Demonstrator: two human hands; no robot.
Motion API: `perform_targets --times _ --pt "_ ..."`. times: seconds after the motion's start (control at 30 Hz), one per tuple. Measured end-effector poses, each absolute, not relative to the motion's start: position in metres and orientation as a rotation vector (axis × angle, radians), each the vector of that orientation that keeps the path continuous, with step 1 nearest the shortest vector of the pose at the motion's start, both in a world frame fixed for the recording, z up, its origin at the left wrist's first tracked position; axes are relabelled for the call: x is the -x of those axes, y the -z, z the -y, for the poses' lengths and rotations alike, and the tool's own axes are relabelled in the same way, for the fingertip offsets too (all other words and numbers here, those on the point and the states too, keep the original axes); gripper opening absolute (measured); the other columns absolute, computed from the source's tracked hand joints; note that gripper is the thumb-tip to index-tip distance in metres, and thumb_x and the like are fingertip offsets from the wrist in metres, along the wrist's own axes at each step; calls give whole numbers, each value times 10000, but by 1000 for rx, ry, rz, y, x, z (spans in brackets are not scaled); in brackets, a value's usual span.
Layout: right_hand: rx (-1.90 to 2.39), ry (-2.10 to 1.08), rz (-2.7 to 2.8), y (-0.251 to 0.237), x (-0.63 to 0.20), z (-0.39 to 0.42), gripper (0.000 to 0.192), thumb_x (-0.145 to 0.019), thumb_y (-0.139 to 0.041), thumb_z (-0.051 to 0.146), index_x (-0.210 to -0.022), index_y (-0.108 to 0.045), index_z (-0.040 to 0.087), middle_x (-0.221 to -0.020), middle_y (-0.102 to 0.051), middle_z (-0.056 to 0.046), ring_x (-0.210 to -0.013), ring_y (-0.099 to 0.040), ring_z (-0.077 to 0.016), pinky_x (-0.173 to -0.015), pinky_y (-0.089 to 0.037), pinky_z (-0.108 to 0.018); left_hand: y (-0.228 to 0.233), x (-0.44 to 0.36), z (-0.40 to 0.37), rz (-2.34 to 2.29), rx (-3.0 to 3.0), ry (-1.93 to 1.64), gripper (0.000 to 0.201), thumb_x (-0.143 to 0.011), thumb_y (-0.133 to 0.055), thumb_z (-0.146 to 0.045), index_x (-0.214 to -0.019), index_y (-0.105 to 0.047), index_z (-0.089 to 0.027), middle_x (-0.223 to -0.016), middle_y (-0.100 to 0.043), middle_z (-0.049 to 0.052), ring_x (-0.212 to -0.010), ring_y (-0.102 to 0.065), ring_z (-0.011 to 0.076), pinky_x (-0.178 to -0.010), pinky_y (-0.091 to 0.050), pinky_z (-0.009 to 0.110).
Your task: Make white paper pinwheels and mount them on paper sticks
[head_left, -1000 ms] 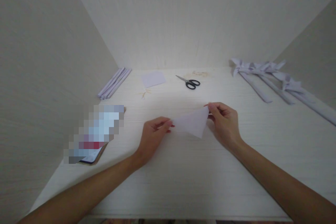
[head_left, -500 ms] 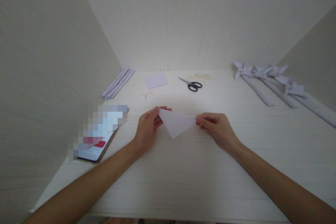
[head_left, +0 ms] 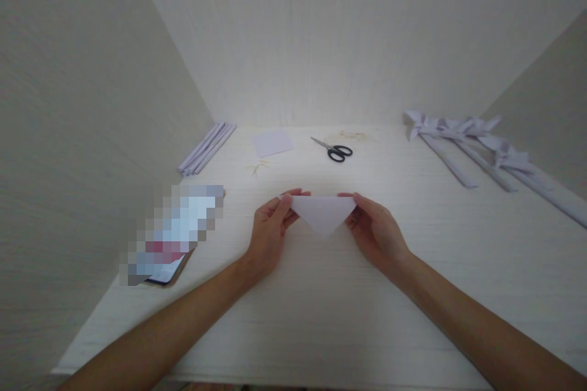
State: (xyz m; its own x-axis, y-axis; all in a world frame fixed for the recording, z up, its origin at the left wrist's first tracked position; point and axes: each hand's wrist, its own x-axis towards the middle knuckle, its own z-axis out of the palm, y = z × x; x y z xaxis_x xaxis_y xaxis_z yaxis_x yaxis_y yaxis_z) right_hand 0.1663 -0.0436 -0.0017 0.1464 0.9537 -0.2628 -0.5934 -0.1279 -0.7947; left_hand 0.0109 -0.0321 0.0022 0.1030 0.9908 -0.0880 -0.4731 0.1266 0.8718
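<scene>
no readable text, labels, brands or numbers anywhere | phone at left of surface: screen pixelated, nothing legible, only pale blue and red patches | folded paper triangle: blank | scissors: no marking readable | paper square: blank

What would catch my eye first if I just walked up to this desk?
The two hands at the centre: the left hand and right hand each pinch a top corner of a white paper triangle, its point aimed down. Next, black-handled scissors at the back and folded paper pinwheels along the right.
</scene>
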Motion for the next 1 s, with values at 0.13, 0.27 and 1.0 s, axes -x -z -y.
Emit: perform_targets --times 0.13,0.27,1.0 --pt "962 -1425 441 1 -166 44 180 -690 -574 303 -649 -662 152 -707 -591 -23 -673 -530 -99 -604 -435 -205 -1 -13 29 -838 -831 -1277 186 -727 -536 -264 -806 -638 -129 -886 -655 68 -818 -583 143 -779 -439 278" --pt "979 -1389 454 4 -166 44 212 -704 -566 337 -669 -659 150 -691 -592 -28 -665 -530 -104 -617 -433 -216 0 -18 26 -835 -859 -1274 195 -719 -544 -277 -812 -639 -134 -899 -654 71 -817 -582 141 -776 -433 279" --pt "899 -1364 590 6 -162 47 285 -749 -500 403 -733 -640 156 -805 -662 -76 -747 -595 -159 -726 -455 -313 -7 -18 18 -865 -738 -1174 288 -759 -472 -337 -770 -631 -97 -808 -670 111 -750 -608 172 -708 -454 293"
